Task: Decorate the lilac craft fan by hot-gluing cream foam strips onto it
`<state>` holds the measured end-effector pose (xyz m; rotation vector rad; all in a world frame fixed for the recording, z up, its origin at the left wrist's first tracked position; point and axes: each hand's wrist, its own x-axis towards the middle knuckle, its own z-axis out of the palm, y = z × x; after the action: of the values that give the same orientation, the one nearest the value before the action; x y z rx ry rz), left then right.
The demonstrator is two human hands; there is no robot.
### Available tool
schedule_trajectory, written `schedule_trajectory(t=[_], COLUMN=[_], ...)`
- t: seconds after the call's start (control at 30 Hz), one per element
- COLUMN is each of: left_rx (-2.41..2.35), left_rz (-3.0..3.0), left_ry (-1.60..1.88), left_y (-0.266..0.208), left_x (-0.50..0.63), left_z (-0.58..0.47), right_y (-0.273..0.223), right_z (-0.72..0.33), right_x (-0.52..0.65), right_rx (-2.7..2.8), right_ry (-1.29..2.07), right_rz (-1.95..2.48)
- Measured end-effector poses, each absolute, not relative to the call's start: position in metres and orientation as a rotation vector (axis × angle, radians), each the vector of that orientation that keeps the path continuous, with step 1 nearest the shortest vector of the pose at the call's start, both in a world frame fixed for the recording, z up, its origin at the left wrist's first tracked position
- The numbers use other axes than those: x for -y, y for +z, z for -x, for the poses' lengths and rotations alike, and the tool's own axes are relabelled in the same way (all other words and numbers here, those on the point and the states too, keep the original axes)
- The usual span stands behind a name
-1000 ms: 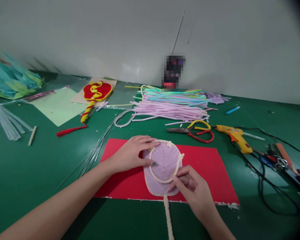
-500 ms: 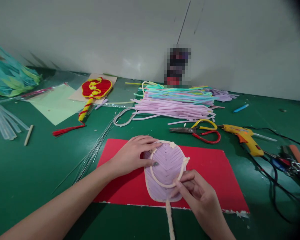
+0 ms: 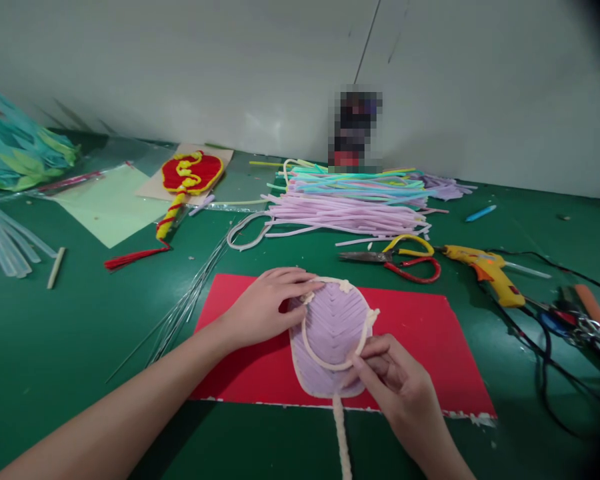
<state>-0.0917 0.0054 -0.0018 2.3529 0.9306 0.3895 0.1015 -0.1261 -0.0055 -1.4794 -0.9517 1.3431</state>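
Note:
A purple fan point(image 3: 333, 310) of pipe cleaners with a cream rim lies on a red board point(image 3: 420, 347), its twisted cream handle point(image 3: 341, 433) pointing toward me. On its face a cream pipe cleaner point(image 3: 325, 364) is bent into a U, with small knotted tips. My left hand point(image 3: 270, 303) rests over the fan's upper left edge, thumb and fingers closed around the pipe cleaner's left tip. Lower right, my right hand point(image 3: 397, 373) pinches the curve between thumb and fingertips. Another small cream knot point(image 3: 345, 286) sits on the top rim.
Behind lie a pile of pastel pipe cleaners point(image 3: 350, 210), scissors point(image 3: 395, 259) and a red-and-yellow fan point(image 3: 193, 172) with a tassel. Thin wires point(image 3: 190, 303) lie left of the board. A yellow glue gun point(image 3: 490, 273) and its black cable point(image 3: 547, 373) are at right.
My left thumb has moved up along the fan toward the pipe cleaner's left tip, nearer my fingers. My right hand keeps its pinch on the curve. The view has shifted slightly.

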Motion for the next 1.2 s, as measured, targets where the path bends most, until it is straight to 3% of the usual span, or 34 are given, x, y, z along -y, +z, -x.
schedule_trajectory(t=[1.2], left_rx=[-0.84], left_rz=[-2.419], left_ry=[0.354], left_y=[0.0], left_x=[-0.006], left_z=[0.093], right_y=[-0.002], right_z=[-0.099], right_x=[0.126], right_rx=[0.963], right_ry=[1.282], right_rz=[1.501])
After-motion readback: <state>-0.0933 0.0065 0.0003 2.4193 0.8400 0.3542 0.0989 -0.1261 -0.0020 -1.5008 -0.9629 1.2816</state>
